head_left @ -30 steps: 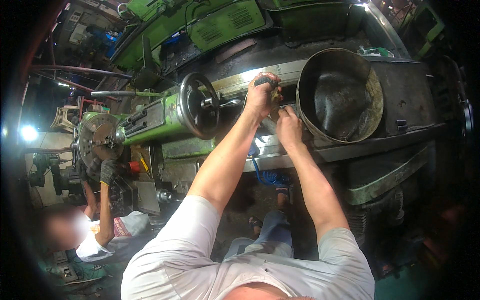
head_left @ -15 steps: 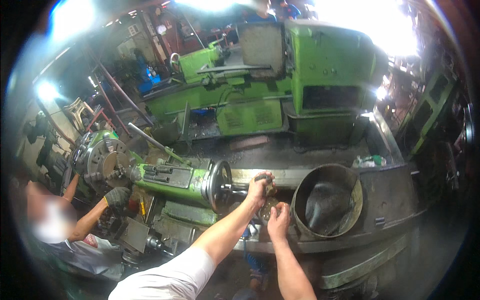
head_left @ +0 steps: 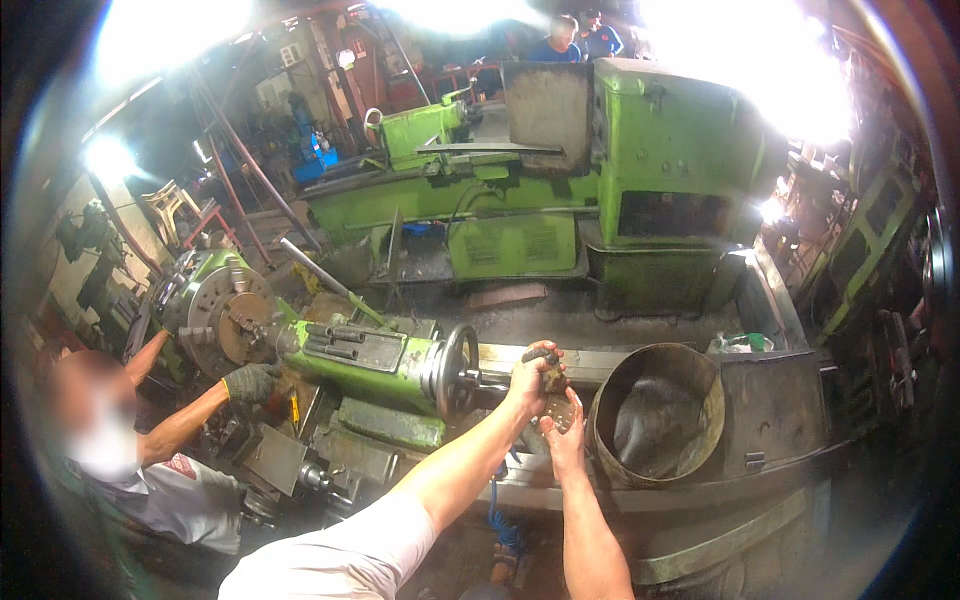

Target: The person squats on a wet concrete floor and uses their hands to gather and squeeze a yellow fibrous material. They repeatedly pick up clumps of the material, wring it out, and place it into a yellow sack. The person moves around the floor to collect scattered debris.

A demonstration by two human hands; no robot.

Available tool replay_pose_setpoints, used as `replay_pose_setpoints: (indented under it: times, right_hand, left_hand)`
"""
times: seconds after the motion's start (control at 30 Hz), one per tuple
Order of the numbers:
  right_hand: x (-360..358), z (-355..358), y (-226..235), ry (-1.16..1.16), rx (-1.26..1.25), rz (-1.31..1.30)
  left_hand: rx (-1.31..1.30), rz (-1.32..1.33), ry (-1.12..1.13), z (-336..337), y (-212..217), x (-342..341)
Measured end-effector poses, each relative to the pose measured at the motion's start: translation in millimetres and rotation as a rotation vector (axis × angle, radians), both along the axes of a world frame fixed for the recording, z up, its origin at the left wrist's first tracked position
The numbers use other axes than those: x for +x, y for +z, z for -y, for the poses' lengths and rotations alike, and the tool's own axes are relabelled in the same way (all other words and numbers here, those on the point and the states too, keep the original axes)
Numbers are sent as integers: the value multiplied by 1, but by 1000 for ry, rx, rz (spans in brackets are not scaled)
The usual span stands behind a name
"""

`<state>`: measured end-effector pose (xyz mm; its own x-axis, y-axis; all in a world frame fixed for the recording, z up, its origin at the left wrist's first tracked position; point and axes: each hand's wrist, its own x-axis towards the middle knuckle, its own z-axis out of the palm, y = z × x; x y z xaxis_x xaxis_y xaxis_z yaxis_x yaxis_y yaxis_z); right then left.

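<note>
My left hand (head_left: 532,378) is closed around a dark crank handle (head_left: 545,356) that sticks out from the black handwheel (head_left: 450,370) of a green tailstock (head_left: 365,355). Just below it, my right hand (head_left: 566,436) is raised with its fingers against a small brownish piece (head_left: 560,406) under the handle. Whether it grips that piece is hidden. Both forearms reach up from the lower edge.
A rusty round metal drum (head_left: 655,420) stands right beside my hands on the dark machine bed (head_left: 770,400). At the left a co-worker's gloved hand (head_left: 250,382) rests near the lathe chuck (head_left: 225,325). A second green lathe (head_left: 560,200) fills the back, with people behind it.
The view has tilted up and drawn back, bringing in the far lathe and bright lights. My hands stay at the crank handle. The co-worker's arm is still at the chuck.
</note>
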<state>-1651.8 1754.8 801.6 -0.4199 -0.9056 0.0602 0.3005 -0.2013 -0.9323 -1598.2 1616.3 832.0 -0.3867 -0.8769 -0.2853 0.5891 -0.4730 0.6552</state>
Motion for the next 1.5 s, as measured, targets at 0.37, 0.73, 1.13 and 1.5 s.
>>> replay_pose_setpoints:
  times: [0.37, 0.73, 1.13, 1.5]
  right_hand:
    - [0, 10, -56, -81, 151, -266]
    - [12, 20, -90, -134, 108, -374]
    - [-4, 16, -64, 10, 64, -311]
    - [-12, 15, -92, 22, 116, -413]
  left_hand:
    - [-308, 429, -339, 0, 29, 20]
    - [-472, 1054, -1013, -7, 38, 48]
    - [-579, 1216, -1221, -4, 61, 44]
    - [-536, 1145, -1235, -14, 68, 43]
